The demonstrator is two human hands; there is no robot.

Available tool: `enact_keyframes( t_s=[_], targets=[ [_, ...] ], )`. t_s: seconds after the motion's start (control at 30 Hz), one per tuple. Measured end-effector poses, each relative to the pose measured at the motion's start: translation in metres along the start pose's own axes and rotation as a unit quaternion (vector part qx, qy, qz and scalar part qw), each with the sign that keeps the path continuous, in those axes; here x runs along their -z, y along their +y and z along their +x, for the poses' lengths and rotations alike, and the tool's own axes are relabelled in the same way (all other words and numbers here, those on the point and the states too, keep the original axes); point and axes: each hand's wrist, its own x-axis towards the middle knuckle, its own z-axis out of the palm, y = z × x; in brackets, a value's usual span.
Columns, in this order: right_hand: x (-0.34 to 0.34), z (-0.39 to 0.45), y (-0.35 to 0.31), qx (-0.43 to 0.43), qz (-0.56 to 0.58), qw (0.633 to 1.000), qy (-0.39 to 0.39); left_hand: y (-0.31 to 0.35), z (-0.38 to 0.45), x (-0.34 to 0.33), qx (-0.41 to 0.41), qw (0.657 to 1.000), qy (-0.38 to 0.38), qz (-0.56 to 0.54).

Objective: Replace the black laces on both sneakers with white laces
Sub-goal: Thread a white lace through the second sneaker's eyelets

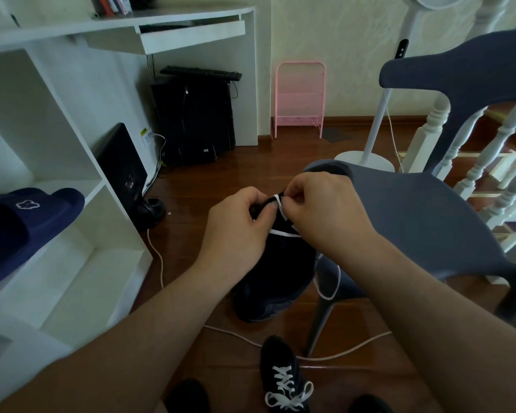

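Chair just beside hands, laced sneaker below

Both forearms are bare, with no sleeves, rings or watch on the hands.

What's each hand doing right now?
Left hand: closed, gripping the black sneaker.
Right hand: closed, pinching the white lace.
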Motion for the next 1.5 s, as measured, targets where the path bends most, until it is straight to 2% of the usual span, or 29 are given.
enact_keyframes(
  t_s=[0.07, 0.2, 0.4, 0.53, 0.67, 0.77, 0.87, 1.03, 1.17, 1.3, 1.4, 1.5],
  targets=[
    [0.0, -0.002, -0.002, -0.007, 0.021, 1.0, 0.01, 0.003, -0.004, -0.003, -0.012, 1.0, -0.003, 0.0],
    [0.006, -0.004, -0.002, -0.031, 0.078, 0.996, 0.045, 0.006, -0.01, -0.008, 0.014, 0.998, 0.005, -0.058],
    [0.01, -0.007, -0.003, -0.024, 0.099, 0.995, 0.016, 0.009, -0.016, -0.015, -0.006, 0.994, 0.019, -0.108],
    [0.007, -0.008, -0.001, -0.007, 0.107, 0.993, 0.041, 0.001, -0.009, -0.018, -0.002, 0.993, 0.027, -0.117],
    [0.002, -0.005, 0.004, -0.012, 0.056, 0.997, 0.049, -0.011, 0.008, -0.012, 0.059, 0.979, 0.067, -0.185],
    [0.0, -0.008, 0.011, -0.017, 0.035, 0.997, 0.071, -0.022, 0.019, -0.002, 0.081, 0.968, 0.13, -0.198],
    [-0.002, -0.012, 0.014, -0.038, 0.056, 0.997, 0.047, -0.025, 0.023, 0.006, 0.065, 0.962, 0.169, -0.202],
    [-0.006, -0.016, 0.011, -0.054, 0.061, 0.997, -0.018, -0.016, 0.017, 0.004, 0.034, 0.958, 0.173, -0.225],
    [-0.009, -0.015, 0.016, -0.049, 0.145, 0.988, -0.031, -0.009, 0.011, 0.0, 0.058, 0.948, 0.166, -0.264],
    [-0.015, -0.015, 0.014, -0.078, 0.269, 0.96, 0.009, -0.006, 0.007, 0.0, 0.067, 0.949, 0.153, -0.268],
    [-0.018, -0.015, 0.016, -0.06, 0.26, 0.963, 0.035, 0.0, 0.006, 0.0, 0.062, 0.937, 0.147, -0.31],
    [-0.015, -0.012, 0.02, -0.047, 0.207, 0.972, 0.098, 0.004, 0.009, 0.003, 0.076, 0.893, 0.12, -0.426]
  ],
)
